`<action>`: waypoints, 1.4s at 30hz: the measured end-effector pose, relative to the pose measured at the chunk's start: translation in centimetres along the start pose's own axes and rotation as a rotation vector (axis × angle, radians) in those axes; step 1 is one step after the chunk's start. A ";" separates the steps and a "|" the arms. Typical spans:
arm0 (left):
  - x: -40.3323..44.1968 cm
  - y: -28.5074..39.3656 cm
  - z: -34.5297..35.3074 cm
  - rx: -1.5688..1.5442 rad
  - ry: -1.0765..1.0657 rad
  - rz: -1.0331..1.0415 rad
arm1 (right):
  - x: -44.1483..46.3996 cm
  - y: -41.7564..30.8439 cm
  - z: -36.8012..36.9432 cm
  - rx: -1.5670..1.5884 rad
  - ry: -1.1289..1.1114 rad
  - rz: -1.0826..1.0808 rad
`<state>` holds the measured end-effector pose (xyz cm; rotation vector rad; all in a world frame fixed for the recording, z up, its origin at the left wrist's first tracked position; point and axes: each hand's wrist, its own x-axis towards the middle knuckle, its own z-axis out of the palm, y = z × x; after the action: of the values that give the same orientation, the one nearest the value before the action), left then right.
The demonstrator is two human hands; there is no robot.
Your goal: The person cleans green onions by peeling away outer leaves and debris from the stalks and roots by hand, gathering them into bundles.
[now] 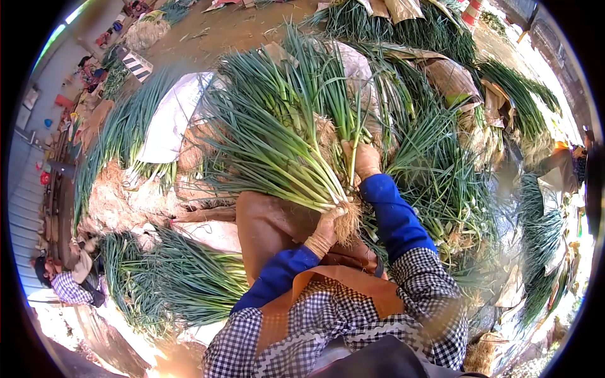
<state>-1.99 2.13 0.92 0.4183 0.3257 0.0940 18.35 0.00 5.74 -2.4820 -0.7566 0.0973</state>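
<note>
My left hand is closed around the white root ends of a bunch of green onions. Their long leaves fan out to the upper left over my brown-covered lap. Tangled tan roots hang out beside the left hand's fingers. Just above and to the right, my right hand grips a few upright green onion stalks close to the bunch. Its fingertips are partly hidden behind the stalks.
Loose green onions are heaped on my right. More onion bundles lie at the left, and a white sack covers part of another pile. A person sits at the far left. A striped barrier stands farther back.
</note>
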 end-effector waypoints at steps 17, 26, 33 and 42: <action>0.7 -0.9 -1.1 -0.174 -0.037 -0.062 | -5.6 3.4 3.4 1.103 -0.003 0.290; 0.4 1.6 1.4 -0.249 -0.204 0.030 | -17.8 12.1 -6.3 -0.697 -0.822 -0.012; -0.3 1.0 1.1 -0.197 -0.156 -0.036 | -4.1 4.9 -0.6 0.722 -0.138 -0.020; 0.4 -0.6 0.1 -0.118 -0.004 -0.006 | -6.5 2.3 -0.1 -0.275 0.191 -0.172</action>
<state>-1.53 1.65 0.63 0.3005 0.3157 0.1064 14.04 -5.14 4.09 -2.6179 -0.9486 -0.3224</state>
